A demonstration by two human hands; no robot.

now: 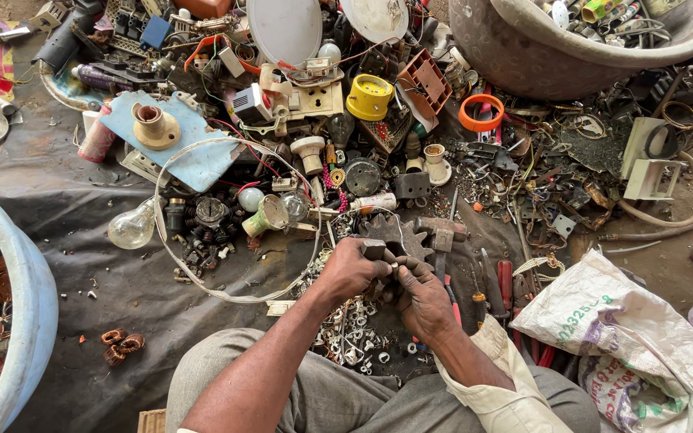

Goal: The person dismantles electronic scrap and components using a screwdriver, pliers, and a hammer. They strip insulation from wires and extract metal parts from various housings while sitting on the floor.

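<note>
Both hands, left hand (352, 271) and right hand (420, 298), close their grip on one small dark part (374, 249) just below the gear (399, 237); holding firmly seems wise.

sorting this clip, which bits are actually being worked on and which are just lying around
In hand: left hand and right hand gripping a small dark part.
Lying about: clear bulb, wire hoop, yellow cap, orange ring, white sack.
</note>
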